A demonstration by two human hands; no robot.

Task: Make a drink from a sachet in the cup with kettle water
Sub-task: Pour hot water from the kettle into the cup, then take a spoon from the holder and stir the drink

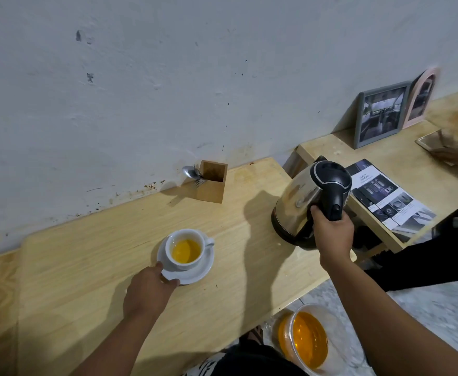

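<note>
A white cup [180, 263] with orange-yellow liquid inside stands on a white saucer [203, 270] in the middle of the wooden table [86, 267]. My left hand [147, 291] grips the saucer's near-left rim. To the right, my right hand [332, 234] holds the black handle of a steel kettle [298, 202]. The kettle is upright, its base resting at or just above the table. No sachet is visible.
A wooden holder [212, 183] with a spoon [191, 172] stands by the wall. A brochure [388, 196], two picture frames [379, 115] and another person's hand [455, 153] are on the right-hand table. Below the table edge sits a clear container [307, 340] of orange liquid.
</note>
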